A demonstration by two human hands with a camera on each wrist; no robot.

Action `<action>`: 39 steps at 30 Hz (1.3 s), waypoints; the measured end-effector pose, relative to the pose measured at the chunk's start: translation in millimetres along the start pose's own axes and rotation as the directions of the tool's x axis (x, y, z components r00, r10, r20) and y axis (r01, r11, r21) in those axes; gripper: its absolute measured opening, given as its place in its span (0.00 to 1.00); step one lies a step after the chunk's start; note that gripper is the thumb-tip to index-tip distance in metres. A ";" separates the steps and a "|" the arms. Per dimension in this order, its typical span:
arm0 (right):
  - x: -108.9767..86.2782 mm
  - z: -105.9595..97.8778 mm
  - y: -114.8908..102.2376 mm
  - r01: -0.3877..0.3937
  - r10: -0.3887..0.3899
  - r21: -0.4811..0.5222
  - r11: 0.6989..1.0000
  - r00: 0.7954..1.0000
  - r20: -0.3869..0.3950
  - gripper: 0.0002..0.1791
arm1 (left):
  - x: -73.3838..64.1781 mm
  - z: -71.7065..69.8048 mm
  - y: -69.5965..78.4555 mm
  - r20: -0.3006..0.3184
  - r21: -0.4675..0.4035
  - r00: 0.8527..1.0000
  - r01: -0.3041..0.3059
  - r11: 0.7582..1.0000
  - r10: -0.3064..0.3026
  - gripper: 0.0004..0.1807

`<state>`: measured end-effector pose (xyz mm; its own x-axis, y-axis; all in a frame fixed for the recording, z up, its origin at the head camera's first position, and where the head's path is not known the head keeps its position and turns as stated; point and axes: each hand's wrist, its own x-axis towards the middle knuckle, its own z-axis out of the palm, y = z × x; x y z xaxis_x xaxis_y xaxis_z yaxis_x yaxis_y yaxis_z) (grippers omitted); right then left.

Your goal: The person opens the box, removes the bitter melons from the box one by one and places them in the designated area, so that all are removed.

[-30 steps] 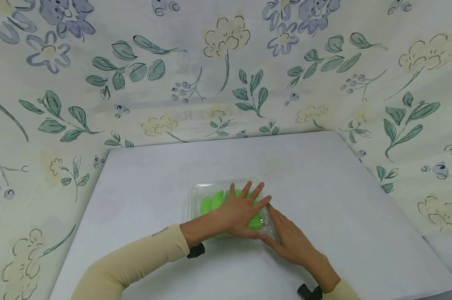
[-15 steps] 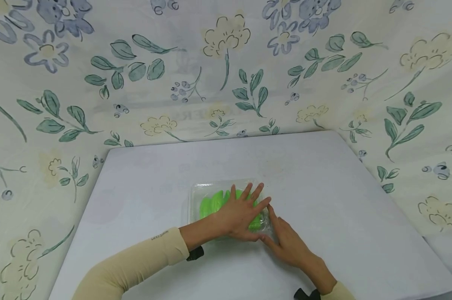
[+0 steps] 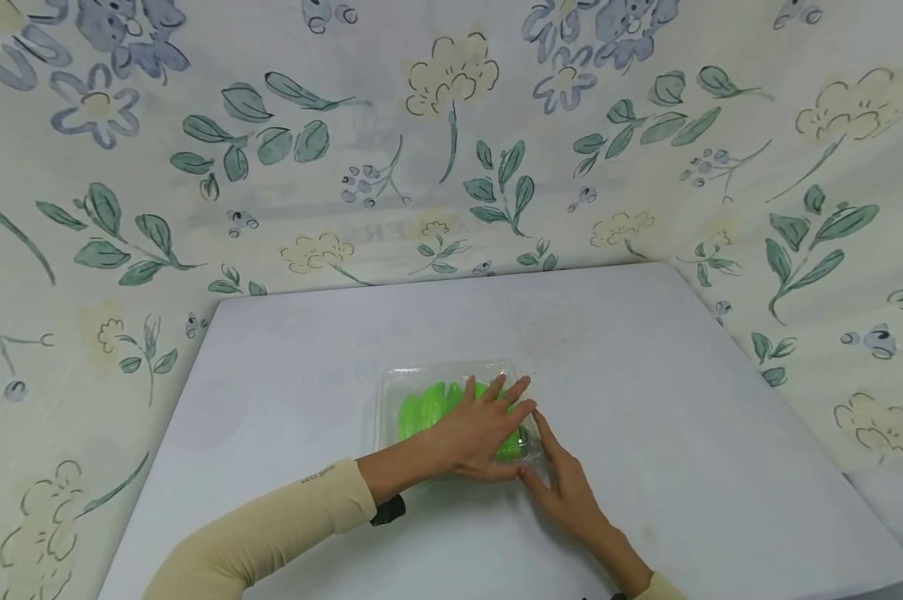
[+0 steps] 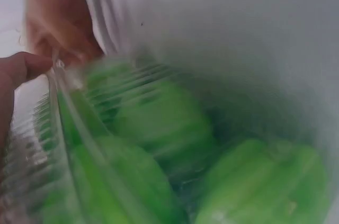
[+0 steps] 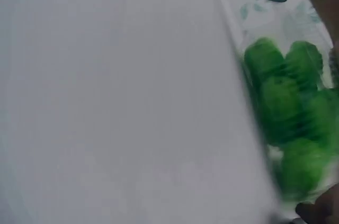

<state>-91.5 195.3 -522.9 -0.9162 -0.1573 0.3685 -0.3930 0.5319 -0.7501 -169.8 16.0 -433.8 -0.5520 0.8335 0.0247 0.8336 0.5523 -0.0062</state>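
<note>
A clear plastic clamshell box lies on the white table, holding several glossy green, ridged pieces of produce. My left hand presses its lid toward the right end, palm down and fingers spread. At that same end, my right hand grips the box edge, thumb at the near corner and index finger reaching along the side. The left wrist view shows green pieces through the ribbed plastic, with my right hand at the rim. Blurred green pieces fill the right side of the right wrist view.
The white tabletop extends around the box on all sides. A floral-patterned cloth hangs behind and beside it. A black wrist camera sits under the left wrist, low over the table.
My right hand and forearm have shifted slightly left and down the view. The left fingertips have drawn in a little toward me. The box stays in place.
</note>
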 end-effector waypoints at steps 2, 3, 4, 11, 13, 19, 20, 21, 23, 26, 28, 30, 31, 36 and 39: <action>-1.8 2.5 0.7 -0.034 0.033 -0.025 0.999 0.999 -0.041 0.26 | 1.3 2.3 1.5 -0.002 -0.023 1.000 -0.006 1.000 0.006 0.45; -2.5 3.3 0.9 -0.051 0.049 -0.037 0.998 0.997 -0.057 0.21 | 1.8 3.3 2.5 -0.003 -0.034 1.000 -0.007 0.999 0.007 0.45; -3.1 3.8 0.8 -0.067 0.064 -0.043 0.997 0.996 -0.066 0.18 | 2.1 4.2 3.3 -0.004 -0.041 1.000 -0.005 0.999 0.004 0.45; -0.9 1.5 -1.0 -0.115 0.115 -0.031 0.993 0.993 -0.023 0.17 | 1.8 2.6 3.7 -0.005 0.023 1.000 0.019 1.000 -0.019 0.48; -0.6 -0.7 -1.7 -0.135 0.135 -0.020 0.991 0.991 -0.007 0.19 | 1.7 1.2 3.3 -0.006 0.040 1.000 0.010 0.999 -0.010 0.49; 2.8 -9.9 -1.9 -0.156 0.155 0.010 0.988 0.987 0.045 0.27 | 0.9 -2.6 2.1 0.002 0.078 1.000 -0.005 0.997 0.005 0.50; 3.5 -11.5 -1.8 -0.150 0.149 0.012 0.989 0.988 0.051 0.28 | 0.6 -2.8 1.9 0.004 0.083 1.000 -0.004 0.997 0.003 0.50; 4.4 -12.9 -1.5 -0.144 0.143 0.015 0.989 0.988 0.053 0.28 | 0.3 -2.9 1.7 0.005 0.086 1.000 -0.002 0.996 0.002 0.50; 5.3 -15.3 -0.8 -0.124 0.123 0.024 0.992 0.991 0.058 0.28 | -0.1 -3.0 1.5 0.007 0.093 1.000 0.002 0.996 -0.003 0.50; 5.9 -18.8 0.6 -0.091 0.089 0.041 0.995 0.995 0.054 0.30 | -0.1 -3.4 1.2 0.007 0.107 1.000 0.006 0.994 -0.007 0.50; 6.0 -21.0 0.6 -0.059 0.056 0.068 0.996 0.997 0.050 0.31 | 0.1 -3.8 1.2 0.008 0.116 1.000 0.007 0.993 -0.008 0.51; 6.0 -23.0 -0.4 -0.024 0.020 0.083 0.996 0.999 0.044 0.31 | 0.0 -4.2 0.9 0.007 0.125 1.000 0.007 0.992 -0.008 0.52; 6.1 -24.0 -1.3 -0.003 -0.001 0.093 0.996 0.999 0.043 0.30 | 0.2 -4.4 0.9 0.006 0.126 1.000 0.007 0.992 -0.008 0.52; 5.7 -28.1 -4.1 0.084 -0.090 0.113 0.990 0.995 0.050 0.30 | 0.6 -5.5 -0.4 -0.006 0.110 1.000 0.012 0.994 -0.011 0.53; 4.3 -29.2 -2.8 0.103 -0.112 0.117 0.988 0.991 0.071 0.31 | 0.3 -6.5 -1.1 -0.009 0.097 1.000 0.012 0.995 -0.011 0.54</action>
<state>-92.0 217.4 -503.1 -0.8696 -0.2749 0.4101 -0.4919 0.4120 -0.7670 -170.8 15.5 -427.2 -0.5609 0.8272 0.0335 0.8213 0.5611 -0.1026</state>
